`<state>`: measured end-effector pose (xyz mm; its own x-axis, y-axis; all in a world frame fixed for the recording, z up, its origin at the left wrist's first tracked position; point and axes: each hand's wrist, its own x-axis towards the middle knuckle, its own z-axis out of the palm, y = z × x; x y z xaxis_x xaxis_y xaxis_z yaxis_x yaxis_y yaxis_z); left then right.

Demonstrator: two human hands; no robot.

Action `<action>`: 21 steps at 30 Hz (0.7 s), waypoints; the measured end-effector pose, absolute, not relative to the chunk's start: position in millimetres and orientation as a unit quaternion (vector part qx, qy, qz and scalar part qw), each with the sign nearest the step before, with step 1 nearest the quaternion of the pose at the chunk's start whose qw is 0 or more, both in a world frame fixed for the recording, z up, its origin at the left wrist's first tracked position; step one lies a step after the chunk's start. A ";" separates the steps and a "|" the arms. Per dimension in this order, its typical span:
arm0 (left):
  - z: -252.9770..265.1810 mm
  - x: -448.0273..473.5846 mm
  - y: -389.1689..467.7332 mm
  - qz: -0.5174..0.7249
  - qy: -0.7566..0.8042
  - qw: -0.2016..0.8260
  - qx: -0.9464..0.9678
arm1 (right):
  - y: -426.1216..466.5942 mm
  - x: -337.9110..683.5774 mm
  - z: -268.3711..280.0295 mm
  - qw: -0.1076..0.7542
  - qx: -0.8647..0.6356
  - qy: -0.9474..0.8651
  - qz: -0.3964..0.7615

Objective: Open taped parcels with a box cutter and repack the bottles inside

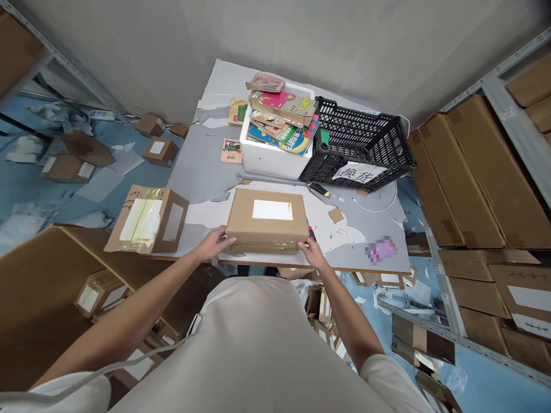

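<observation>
A closed cardboard box [267, 226] with a white label on top lies at the front edge of the table, directly before me. My left hand [214, 243] grips its left front corner, the thumb on the near side. At the right front corner my right hand [313, 253] holds it the same way. Clear tape runs along the box's near side. To the left stands a taped cardboard box [148, 221] with labels and handwriting. Behind the held box, a utility knife [318, 190] with a yellow and black handle rests on the table.
A white foam box [275, 163] heaped with books and a black plastic crate [365, 183] stand at the back of the table [374, 223]. Shelves of cartons [469, 172] line the right side. A large open carton [38, 275] is at lower left; boxes and wrapping litter the floor.
</observation>
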<state>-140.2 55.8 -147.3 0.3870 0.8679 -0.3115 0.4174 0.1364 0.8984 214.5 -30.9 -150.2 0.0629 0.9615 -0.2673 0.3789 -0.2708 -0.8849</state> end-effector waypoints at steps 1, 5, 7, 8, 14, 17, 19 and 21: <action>-139.2 -138.7 60.3 0.201 0.526 0.527 0.637 | -25.7 215.6 -140.5 0.305 -0.670 -0.526 0.426; -118.0 -126.5 78.5 0.197 0.556 0.451 0.670 | 1.5 213.1 -106.8 0.215 -0.749 -0.550 0.301; -116.0 -118.9 85.3 0.201 0.563 0.450 0.663 | 16.8 208.7 -98.9 0.186 -0.772 -0.546 0.268; -116.8 -115.4 88.0 0.206 0.570 0.457 0.652 | 24.2 206.8 -97.6 0.180 -0.777 -0.544 0.262; -131.2 -99.6 98.9 0.289 0.635 0.465 0.545 | 50.3 220.2 -115.0 0.213 -0.772 -0.517 0.304; -136.2 -94.6 104.9 0.309 0.652 0.459 0.518 | 40.1 241.0 -131.9 0.193 -0.790 -0.494 0.309; -136.4 -92.8 108.4 0.315 0.650 0.471 0.507 | 26.1 251.6 -144.3 0.161 -0.812 -0.480 0.291; -134.4 -92.0 111.0 0.322 0.648 0.480 0.497 | 11.5 255.2 -156.8 0.121 -0.826 -0.473 0.282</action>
